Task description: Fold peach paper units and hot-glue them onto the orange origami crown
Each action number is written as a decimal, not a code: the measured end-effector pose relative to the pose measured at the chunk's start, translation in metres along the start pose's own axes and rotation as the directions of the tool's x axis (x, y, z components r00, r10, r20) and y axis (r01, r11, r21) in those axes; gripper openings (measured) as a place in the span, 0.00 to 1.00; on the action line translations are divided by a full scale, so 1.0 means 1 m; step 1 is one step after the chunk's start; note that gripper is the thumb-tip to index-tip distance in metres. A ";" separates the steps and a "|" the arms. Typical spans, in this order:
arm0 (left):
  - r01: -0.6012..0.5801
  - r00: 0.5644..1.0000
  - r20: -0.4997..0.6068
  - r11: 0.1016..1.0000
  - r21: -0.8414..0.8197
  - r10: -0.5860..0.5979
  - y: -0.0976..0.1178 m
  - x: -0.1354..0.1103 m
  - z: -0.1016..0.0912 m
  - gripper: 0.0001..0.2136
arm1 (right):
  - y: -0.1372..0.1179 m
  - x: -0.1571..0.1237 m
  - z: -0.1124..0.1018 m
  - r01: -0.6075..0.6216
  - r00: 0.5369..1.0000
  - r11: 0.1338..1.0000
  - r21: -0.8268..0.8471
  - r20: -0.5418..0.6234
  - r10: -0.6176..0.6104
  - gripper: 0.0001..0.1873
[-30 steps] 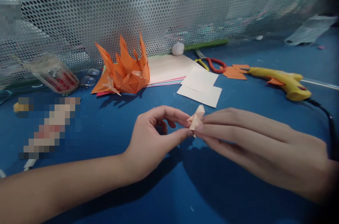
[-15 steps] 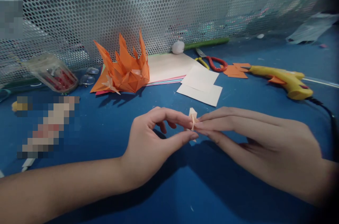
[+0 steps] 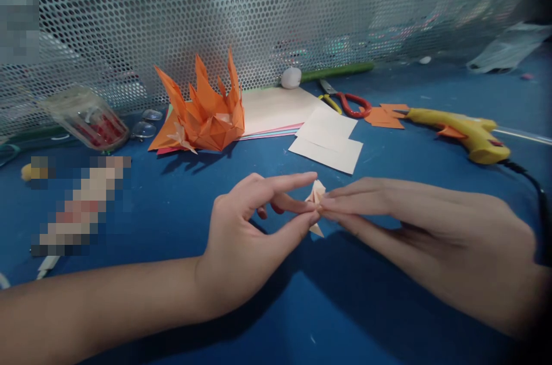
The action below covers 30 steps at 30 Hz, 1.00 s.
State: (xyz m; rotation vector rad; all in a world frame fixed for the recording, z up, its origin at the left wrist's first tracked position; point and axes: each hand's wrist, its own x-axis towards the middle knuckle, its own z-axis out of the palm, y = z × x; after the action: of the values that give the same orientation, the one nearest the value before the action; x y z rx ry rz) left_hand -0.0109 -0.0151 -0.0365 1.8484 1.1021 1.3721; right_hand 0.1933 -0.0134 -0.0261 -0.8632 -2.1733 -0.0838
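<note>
Between both hands, above the blue table, is a small folded piece of cream paper (image 3: 318, 189). My left hand (image 3: 250, 238) pinches it between thumb and a finger, its index finger stretched out above. From the other side my right hand (image 3: 435, 233) grips the same paper with its fingertips pressed together, hiding part of it. Pointed tips stick out above and below the fingers. Beyond the hands lie two cream paper squares (image 3: 325, 149), overlapping. An orange folded-paper model (image 3: 211, 118) with upright spikes stands further back on the left.
A yellow glue gun (image 3: 457, 126) with a black cord lies at right, near orange paper pieces (image 3: 386, 116) and red-handled scissors (image 3: 356, 106). Stacked paper sheets (image 3: 276, 112), a clear jar (image 3: 88, 120) and glasses (image 3: 144, 128) are further back. A perforated metal screen (image 3: 267, 14) closes off the rear.
My left index finger has lifted off the paper and straightened. The folded paper has turned slightly, showing more of its lower tip. My right hand stays nearly in place.
</note>
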 end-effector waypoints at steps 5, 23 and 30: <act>-0.023 1.000 -0.001 0.999 0.026 0.023 0.000 -0.001 -0.001 0.15 | -0.001 0.000 -0.005 0.089 0.996 0.995 -0.038 0.024 -0.088 0.07; -0.225 0.974 0.047 0.970 0.089 0.222 0.005 -0.001 -0.006 0.15 | 0.004 -0.020 -0.006 0.179 0.981 0.982 -0.059 0.083 -0.174 0.15; -0.332 0.941 0.102 0.940 0.084 0.323 0.006 -0.001 -0.009 0.20 | -0.003 -0.024 -0.009 0.109 0.988 0.994 0.013 0.109 -0.110 0.22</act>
State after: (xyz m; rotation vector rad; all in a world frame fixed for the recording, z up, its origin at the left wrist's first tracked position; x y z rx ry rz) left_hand -0.0180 -0.0191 -0.0292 2.2213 0.8583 1.4205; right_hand 0.2083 -0.0321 -0.0359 -0.7595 -2.3220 -0.0852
